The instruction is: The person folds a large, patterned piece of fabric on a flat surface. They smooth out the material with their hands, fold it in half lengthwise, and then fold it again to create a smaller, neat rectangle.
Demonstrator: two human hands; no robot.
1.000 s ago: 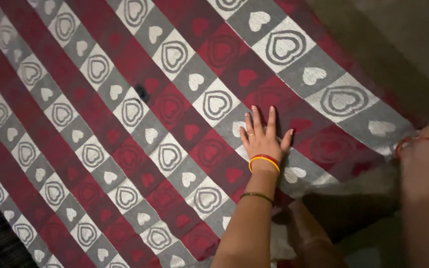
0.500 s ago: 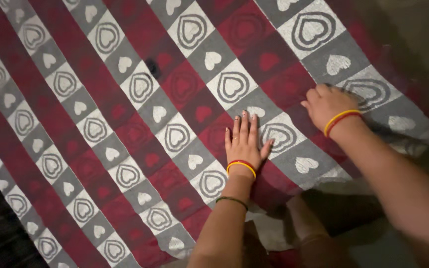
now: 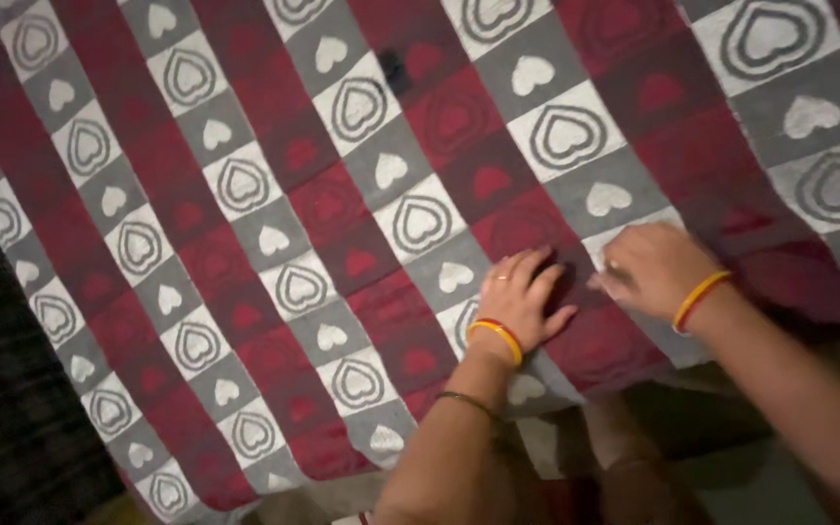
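A large cloth (image 3: 274,204) with dark red stripes and grey-and-white squares bearing heart shapes lies spread out below me. My left hand (image 3: 520,297), with red and yellow bangles at the wrist, rests on the cloth near its lower edge, fingers curled and pressing down. Just to its right, my right hand (image 3: 651,267) also lies on the cloth, fingers bent against the fabric. The two hands are a few centimetres apart. Whether either one pinches the fabric I cannot tell.
The cloth's lower edge (image 3: 420,437) runs diagonally under my forearms. A dark surface (image 3: 2,418) shows at the lower left. A small dark spot (image 3: 393,70) marks the cloth near the top.
The view has shifted, so the cloth appears moved up and right. My right hand came in from the right and now sits close beside my left hand, whose fingers have curled from flat.
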